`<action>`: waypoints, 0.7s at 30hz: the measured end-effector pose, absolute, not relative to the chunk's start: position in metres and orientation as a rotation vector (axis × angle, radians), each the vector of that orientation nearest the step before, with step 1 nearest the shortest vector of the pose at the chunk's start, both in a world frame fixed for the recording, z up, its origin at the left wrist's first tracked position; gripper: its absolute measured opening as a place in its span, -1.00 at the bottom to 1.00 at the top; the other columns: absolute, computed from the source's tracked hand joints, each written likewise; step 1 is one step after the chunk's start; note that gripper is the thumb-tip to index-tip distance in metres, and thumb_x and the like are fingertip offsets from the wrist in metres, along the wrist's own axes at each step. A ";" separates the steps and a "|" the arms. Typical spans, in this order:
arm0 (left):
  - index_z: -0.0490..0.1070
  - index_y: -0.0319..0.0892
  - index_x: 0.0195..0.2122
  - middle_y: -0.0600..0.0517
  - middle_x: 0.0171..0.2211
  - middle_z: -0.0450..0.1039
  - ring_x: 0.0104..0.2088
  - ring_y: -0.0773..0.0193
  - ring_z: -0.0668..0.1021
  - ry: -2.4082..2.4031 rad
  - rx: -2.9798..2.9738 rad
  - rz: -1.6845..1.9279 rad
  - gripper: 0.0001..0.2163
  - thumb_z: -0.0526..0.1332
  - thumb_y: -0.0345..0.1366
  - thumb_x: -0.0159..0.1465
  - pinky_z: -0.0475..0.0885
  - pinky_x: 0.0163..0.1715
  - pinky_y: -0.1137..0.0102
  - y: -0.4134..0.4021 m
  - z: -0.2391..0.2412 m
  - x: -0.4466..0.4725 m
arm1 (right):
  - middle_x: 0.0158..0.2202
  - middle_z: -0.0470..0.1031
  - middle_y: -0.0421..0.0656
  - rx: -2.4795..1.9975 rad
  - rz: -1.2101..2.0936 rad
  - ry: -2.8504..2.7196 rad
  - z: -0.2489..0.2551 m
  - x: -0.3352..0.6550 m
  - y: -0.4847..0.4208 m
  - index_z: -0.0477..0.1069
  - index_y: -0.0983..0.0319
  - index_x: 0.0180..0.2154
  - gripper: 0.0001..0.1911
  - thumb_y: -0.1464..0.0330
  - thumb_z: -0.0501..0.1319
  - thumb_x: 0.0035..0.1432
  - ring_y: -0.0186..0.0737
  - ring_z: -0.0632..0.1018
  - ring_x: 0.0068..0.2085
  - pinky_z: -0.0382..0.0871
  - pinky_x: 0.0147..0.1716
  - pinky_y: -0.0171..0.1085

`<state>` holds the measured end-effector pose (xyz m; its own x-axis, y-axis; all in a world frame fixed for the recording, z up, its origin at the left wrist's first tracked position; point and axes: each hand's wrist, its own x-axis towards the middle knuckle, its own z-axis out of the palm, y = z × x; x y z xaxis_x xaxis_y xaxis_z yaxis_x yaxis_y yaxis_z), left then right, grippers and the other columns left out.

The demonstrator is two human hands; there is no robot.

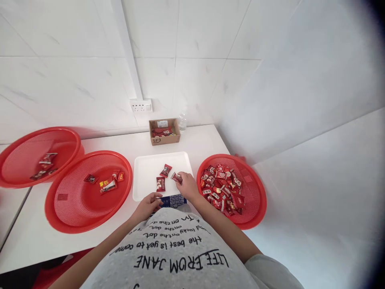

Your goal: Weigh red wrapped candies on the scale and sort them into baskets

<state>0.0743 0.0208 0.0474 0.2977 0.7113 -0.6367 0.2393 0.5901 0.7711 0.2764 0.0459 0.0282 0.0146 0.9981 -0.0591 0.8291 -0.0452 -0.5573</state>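
Note:
A white tray (141, 176) lies in front of me on the white table. Two small red wrapped candies (165, 170) rest on it, apart from each other. My right hand (188, 188) is over the tray's right side, with its fingertips closed on a third red candy (176, 178). At the tray's front left edge is my left hand (149, 204), its fingers apart and holding nothing. Between the hands, a blue keypad-like device (173, 200) with number keys shows in front of the tray, partly hidden by my shirt.
To the right, a red basket (261, 200) holds a heap of red packets. Two more red baskets, a nearer one (55, 218) and a farther one (78, 140), hold several packets at left. A cardboard box (167, 139) and a clear plastic bottle (182, 121) stand by the wall.

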 end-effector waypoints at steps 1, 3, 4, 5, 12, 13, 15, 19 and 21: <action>0.31 -0.17 -0.24 0.10 -0.47 0.41 -0.54 0.35 0.43 1.272 0.941 0.376 -0.67 0.22 -0.16 -0.03 0.27 -0.50 0.44 0.021 0.048 0.075 | -0.15 0.45 -0.06 -1.927 0.625 -1.781 0.030 0.284 0.043 0.32 0.23 -0.08 -0.67 0.35 0.12 0.07 -0.11 0.38 -0.11 0.21 -0.10 -0.20; 0.32 -0.17 -0.25 0.10 -0.46 0.40 -0.53 0.35 0.43 1.277 0.939 0.359 -0.65 0.23 -0.14 -0.05 0.27 -0.50 0.43 0.022 0.051 0.076 | -0.15 0.45 -0.04 -1.930 0.580 -1.590 0.031 0.307 0.036 0.33 0.24 -0.09 -0.67 0.30 0.11 0.08 -0.11 0.40 -0.11 0.22 -0.08 -0.18; 0.32 -0.17 -0.25 0.10 -0.46 0.40 -0.53 0.34 0.43 1.277 0.933 0.352 -0.64 0.23 -0.13 -0.06 0.27 -0.49 0.43 0.023 0.052 0.077 | -0.14 0.44 -0.03 -1.940 0.551 -1.489 0.031 0.322 0.031 0.33 0.24 -0.09 -0.66 0.27 0.10 0.09 -0.11 0.40 -0.11 0.23 -0.07 -0.17; 0.32 -0.17 -0.26 0.10 -0.46 0.40 -0.53 0.34 0.43 1.278 0.925 0.348 -0.64 0.23 -0.12 -0.07 0.27 -0.49 0.43 0.024 0.053 0.078 | -0.12 0.44 -0.02 -1.955 0.521 -1.379 0.029 0.338 0.026 0.31 0.25 -0.07 -0.64 0.24 0.08 0.10 -0.10 0.41 -0.10 0.24 -0.07 -0.16; 0.33 -0.17 -0.29 0.09 -0.49 0.42 -0.53 0.32 0.43 1.282 0.909 0.353 -0.66 0.27 -0.16 -0.10 0.27 -0.50 0.42 0.026 0.052 0.083 | 0.08 0.29 0.11 -2.326 0.428 -0.755 -0.009 0.442 -0.025 0.02 0.36 0.17 -0.41 0.22 -0.09 0.16 -0.10 0.44 -0.02 0.33 -0.12 -0.19; 0.33 -0.17 -0.29 0.09 -0.49 0.42 -0.54 0.32 0.43 1.289 0.913 0.352 -0.66 0.27 -0.16 -0.10 0.28 -0.50 0.42 0.027 0.052 0.083 | 0.04 0.33 0.10 -2.359 0.472 -0.798 -0.014 0.445 -0.030 0.07 0.36 0.14 -0.44 0.23 -0.09 0.15 -0.10 0.46 -0.05 0.34 -0.15 -0.19; 0.34 -0.18 -0.29 0.09 -0.49 0.43 -0.54 0.33 0.43 1.299 0.919 0.349 -0.67 0.26 -0.18 -0.09 0.28 -0.51 0.43 0.027 0.053 0.084 | -0.06 0.44 0.04 -2.365 0.566 -0.936 -0.022 0.442 -0.034 0.25 0.32 0.03 -0.54 0.25 -0.05 0.13 -0.11 0.49 -0.11 0.35 -0.18 -0.19; 0.35 -0.18 -0.29 0.08 -0.49 0.45 -0.53 0.32 0.44 1.301 0.942 0.337 -0.67 0.26 -0.18 -0.08 0.28 -0.51 0.43 0.028 0.058 0.087 | -0.15 0.49 -0.03 -2.311 0.655 -1.267 -0.029 0.408 -0.024 0.40 0.26 -0.13 -0.67 0.30 0.02 0.11 -0.12 0.47 -0.12 0.28 -0.11 -0.19; 0.34 -0.18 -0.29 0.08 -0.49 0.45 -0.52 0.30 0.45 1.300 0.954 0.334 -0.66 0.26 -0.16 -0.08 0.28 -0.51 0.42 0.027 0.059 0.087 | -0.13 0.48 -0.01 -2.280 0.678 -1.429 -0.032 0.392 -0.012 0.39 0.26 -0.11 -0.68 0.34 0.02 0.11 -0.12 0.45 -0.09 0.23 -0.09 -0.20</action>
